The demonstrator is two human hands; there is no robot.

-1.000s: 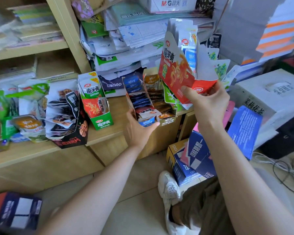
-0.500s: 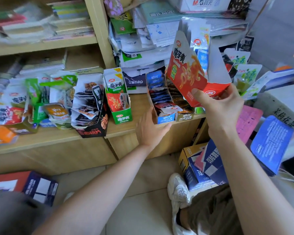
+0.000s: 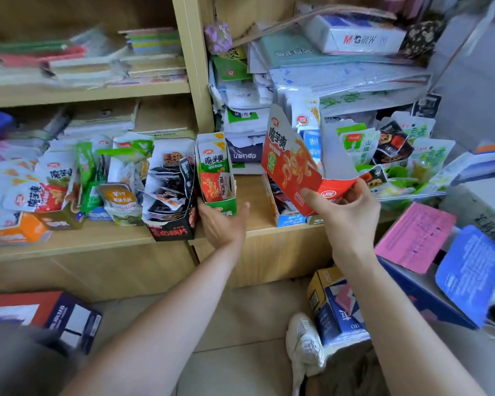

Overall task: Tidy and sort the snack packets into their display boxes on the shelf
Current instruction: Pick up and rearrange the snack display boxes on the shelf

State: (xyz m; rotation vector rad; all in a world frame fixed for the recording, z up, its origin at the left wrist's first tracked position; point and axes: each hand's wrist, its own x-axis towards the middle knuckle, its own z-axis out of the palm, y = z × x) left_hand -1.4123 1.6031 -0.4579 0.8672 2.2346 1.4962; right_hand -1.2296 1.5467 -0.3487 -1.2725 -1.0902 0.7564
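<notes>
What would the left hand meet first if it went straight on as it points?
Most likely the green display box. The left hand points its fingers at the box's lower front and seems nearly on it, though depth is unclear.

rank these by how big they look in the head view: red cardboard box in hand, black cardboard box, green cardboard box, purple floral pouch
1. red cardboard display box; the right hand holds it nearer the camera, so its true rank is unsure
2. black cardboard display box
3. green cardboard display box
4. purple floral pouch
</notes>
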